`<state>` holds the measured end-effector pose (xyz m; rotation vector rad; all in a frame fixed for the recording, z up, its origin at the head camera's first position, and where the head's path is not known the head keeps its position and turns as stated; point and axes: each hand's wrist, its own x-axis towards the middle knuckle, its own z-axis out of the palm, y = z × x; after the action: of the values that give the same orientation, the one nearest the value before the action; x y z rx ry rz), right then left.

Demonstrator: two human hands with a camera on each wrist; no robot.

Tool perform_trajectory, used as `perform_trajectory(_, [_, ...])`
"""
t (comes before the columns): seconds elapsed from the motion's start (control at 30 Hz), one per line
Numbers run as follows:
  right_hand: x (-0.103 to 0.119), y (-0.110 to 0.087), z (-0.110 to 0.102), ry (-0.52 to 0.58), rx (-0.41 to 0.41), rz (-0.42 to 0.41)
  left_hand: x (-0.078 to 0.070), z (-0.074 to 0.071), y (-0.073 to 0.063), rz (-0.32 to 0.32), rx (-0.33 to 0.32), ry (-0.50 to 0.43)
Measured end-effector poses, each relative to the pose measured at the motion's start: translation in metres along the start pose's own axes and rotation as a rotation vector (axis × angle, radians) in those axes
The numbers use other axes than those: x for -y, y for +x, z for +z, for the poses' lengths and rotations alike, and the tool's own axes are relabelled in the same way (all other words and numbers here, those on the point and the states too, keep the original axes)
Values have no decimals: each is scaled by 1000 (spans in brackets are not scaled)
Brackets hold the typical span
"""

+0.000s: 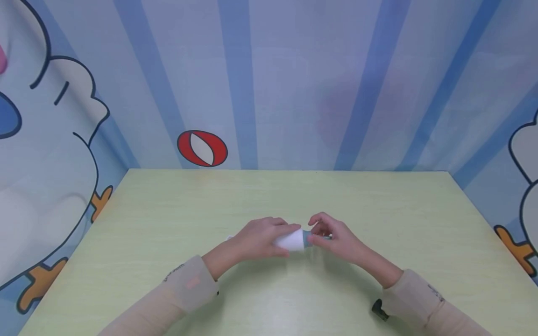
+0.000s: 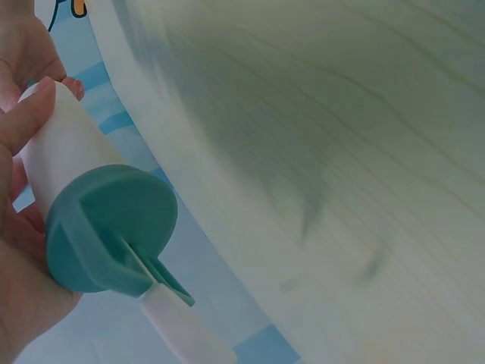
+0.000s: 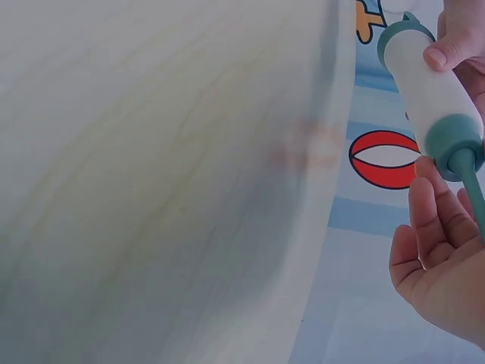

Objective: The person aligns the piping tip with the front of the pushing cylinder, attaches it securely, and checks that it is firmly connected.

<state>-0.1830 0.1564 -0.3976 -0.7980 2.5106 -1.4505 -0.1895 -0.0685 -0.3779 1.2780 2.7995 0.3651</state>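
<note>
A white tube (image 1: 291, 240) with teal ends is held level above the table. My left hand (image 1: 264, 237) grips it round its white body, thumb along one side. At the tube's right end my right hand (image 1: 338, 240) has its fingers and thumb about the teal collar (image 3: 452, 136); the thumb is hidden in the right wrist view. From that collar a thin teal rod (image 3: 473, 193) runs out over the right palm. A wide teal cap (image 2: 114, 227) closes the other end, and a white piece like a handle (image 2: 186, 330) sticks out of it.
The pale yellow-green table (image 1: 269, 196) lies beneath both hands. Behind it stands a blue striped backdrop (image 1: 290, 84) with a printed red and white ball (image 1: 202, 148) and cartoon figures at both sides. Small black fittings show at the cuffs.
</note>
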Motion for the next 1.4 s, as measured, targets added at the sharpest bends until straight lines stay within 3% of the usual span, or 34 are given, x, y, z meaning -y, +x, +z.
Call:
perform_trajectory(0.17, [-1, -1, -1, 20, 24, 25, 0, 1, 1, 7, -3, 5])
perform_trajectory(0.4, [-1, -2, 0, -28, 5, -50, 0, 0, 0, -4, 3, -2])
perform_trajectory(0.67, [-2, -2, 2, 2, -22, -63, 0, 0, 1, 6, 7, -1])
perform_trajectory(1.07, [1, -3, 3, 29, 6, -16, -1, 2, 0, 15, 1, 4])
perform_trajectory(1.4, [1, -3, 2, -70, 34, -57, -1, -1, 0, -10, 11, -2])
